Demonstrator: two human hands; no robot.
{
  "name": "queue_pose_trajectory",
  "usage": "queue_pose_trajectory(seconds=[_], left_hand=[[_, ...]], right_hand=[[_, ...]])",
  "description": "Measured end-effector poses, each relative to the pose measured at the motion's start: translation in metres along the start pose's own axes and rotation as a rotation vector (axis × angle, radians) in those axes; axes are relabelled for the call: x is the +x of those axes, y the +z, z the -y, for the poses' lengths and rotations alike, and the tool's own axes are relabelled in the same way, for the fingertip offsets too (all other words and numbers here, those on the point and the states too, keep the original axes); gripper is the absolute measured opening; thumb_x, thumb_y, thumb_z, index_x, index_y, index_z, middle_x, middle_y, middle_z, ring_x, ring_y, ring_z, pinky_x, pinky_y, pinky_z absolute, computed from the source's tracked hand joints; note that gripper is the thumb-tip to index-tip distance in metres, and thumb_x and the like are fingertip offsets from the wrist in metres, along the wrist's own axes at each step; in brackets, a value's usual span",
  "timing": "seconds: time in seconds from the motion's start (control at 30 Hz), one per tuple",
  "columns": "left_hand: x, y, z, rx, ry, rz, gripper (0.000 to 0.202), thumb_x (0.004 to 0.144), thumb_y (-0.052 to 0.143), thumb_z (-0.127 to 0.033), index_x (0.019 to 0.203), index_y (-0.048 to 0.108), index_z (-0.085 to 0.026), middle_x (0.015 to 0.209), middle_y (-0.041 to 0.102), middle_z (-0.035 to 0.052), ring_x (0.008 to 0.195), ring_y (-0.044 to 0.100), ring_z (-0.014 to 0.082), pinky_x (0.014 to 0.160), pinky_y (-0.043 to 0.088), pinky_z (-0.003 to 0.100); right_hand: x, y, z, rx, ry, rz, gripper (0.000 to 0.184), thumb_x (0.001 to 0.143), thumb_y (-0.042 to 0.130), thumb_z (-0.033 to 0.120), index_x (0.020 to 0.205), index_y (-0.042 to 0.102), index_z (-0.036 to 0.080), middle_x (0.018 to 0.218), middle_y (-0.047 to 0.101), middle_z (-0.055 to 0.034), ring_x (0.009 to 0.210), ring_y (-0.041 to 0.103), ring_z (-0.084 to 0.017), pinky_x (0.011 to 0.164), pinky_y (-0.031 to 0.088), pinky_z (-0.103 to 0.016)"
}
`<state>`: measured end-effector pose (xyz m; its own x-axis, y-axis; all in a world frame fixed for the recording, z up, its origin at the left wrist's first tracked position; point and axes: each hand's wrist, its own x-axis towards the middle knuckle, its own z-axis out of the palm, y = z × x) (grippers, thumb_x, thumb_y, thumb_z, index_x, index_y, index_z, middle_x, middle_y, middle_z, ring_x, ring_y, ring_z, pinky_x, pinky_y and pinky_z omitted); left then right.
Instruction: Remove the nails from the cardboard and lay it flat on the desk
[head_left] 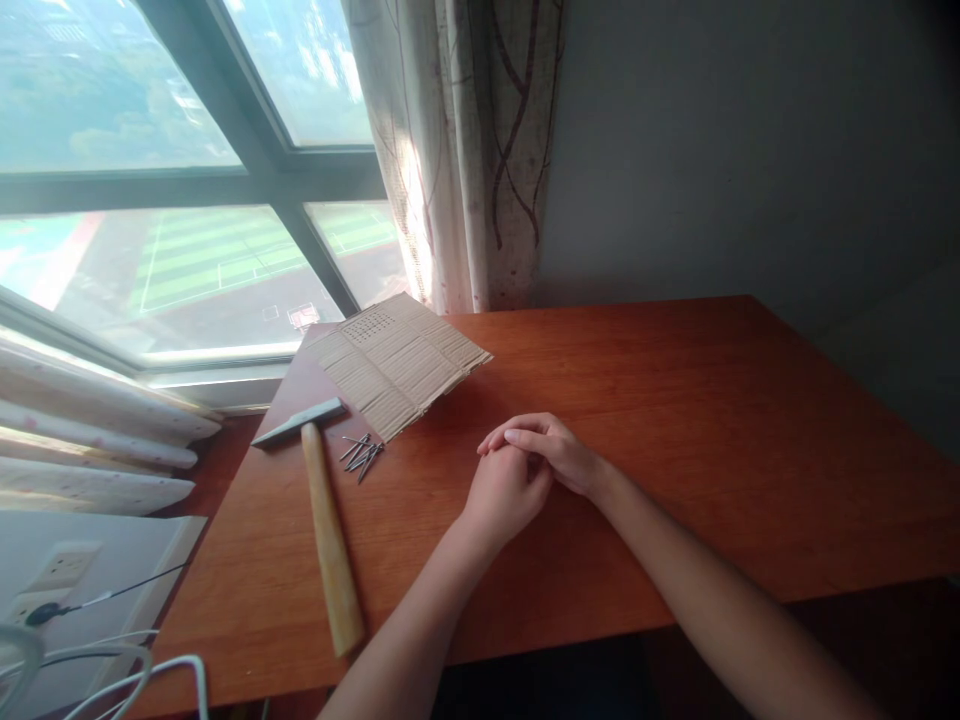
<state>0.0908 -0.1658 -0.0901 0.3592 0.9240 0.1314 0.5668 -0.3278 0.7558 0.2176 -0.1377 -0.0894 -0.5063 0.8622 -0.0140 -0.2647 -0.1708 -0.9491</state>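
Note:
My left hand (504,492) is closed and rests over the wooden table. Laid over its knuckles are the fingers of my right hand (559,450), curled round it; no tool shows in either hand. To the left lies a hammer (330,545) with a pale wooden handle and grey metal head. Several loose nails (363,456) are in a small pile between the hammer and the cardboard. Behind them, a sheet of corrugated cardboard (405,365) carries rows of small dark marks at its far left part. Both hands are apart from these things.
The reddish-brown table (660,400) extends to a grey wall (712,150) on the right. A window (187,260) and curtains (465,150) stand at the back left. White cables (199,675) and a wall socket (64,568) are by the table's left edge.

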Motion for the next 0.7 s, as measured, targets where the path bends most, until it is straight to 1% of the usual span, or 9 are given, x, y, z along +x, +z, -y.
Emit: queue_pose_trajectory(seconds=[0.2,0.43,0.6,0.7], left_hand=[[0.0001,0.0007,-0.0007,0.054,0.025,0.058,0.016,0.081,0.05,-0.012,0.072,0.064,-0.011,0.066,0.064,0.0065,0.056,0.054,0.0141,0.051,0.029,0.025],[0.0007,0.0002,-0.003,0.105,0.017,0.077,0.018,0.081,0.05,-0.011,0.074,0.066,-0.01,0.067,0.066,0.0082,0.056,0.056,0.0154,0.052,0.029,0.026],[0.0011,0.0001,-0.0042,0.159,0.003,0.098,0.018,0.081,0.05,-0.011,0.075,0.067,-0.01,0.068,0.067,0.0089,0.058,0.058,0.0169,0.052,0.03,0.027],[0.0006,0.001,-0.0033,0.207,0.006,0.11,0.02,0.083,0.05,-0.013,0.075,0.068,-0.01,0.071,0.069,0.01,0.06,0.06,0.0186,0.052,0.032,0.028]], right_hand=[[0.0003,0.004,0.0012,-0.066,-0.002,-0.061,0.022,0.089,0.059,0.027,0.091,0.077,0.015,0.095,0.077,-0.0081,0.09,0.069,-0.02,0.086,0.051,-0.032],[0.0009,0.0047,-0.0011,-0.07,-0.009,-0.09,0.02,0.088,0.057,0.024,0.089,0.074,0.015,0.091,0.077,-0.0076,0.087,0.069,-0.019,0.084,0.052,-0.033],[0.0001,0.0045,-0.0026,-0.033,0.012,-0.105,0.018,0.085,0.057,0.022,0.094,0.071,0.016,0.09,0.076,-0.0066,0.087,0.069,-0.019,0.084,0.052,-0.033],[-0.0001,0.0046,-0.0021,-0.03,0.032,-0.114,0.02,0.083,0.055,0.02,0.094,0.071,0.015,0.089,0.076,-0.0071,0.087,0.069,-0.019,0.085,0.052,-0.034]])
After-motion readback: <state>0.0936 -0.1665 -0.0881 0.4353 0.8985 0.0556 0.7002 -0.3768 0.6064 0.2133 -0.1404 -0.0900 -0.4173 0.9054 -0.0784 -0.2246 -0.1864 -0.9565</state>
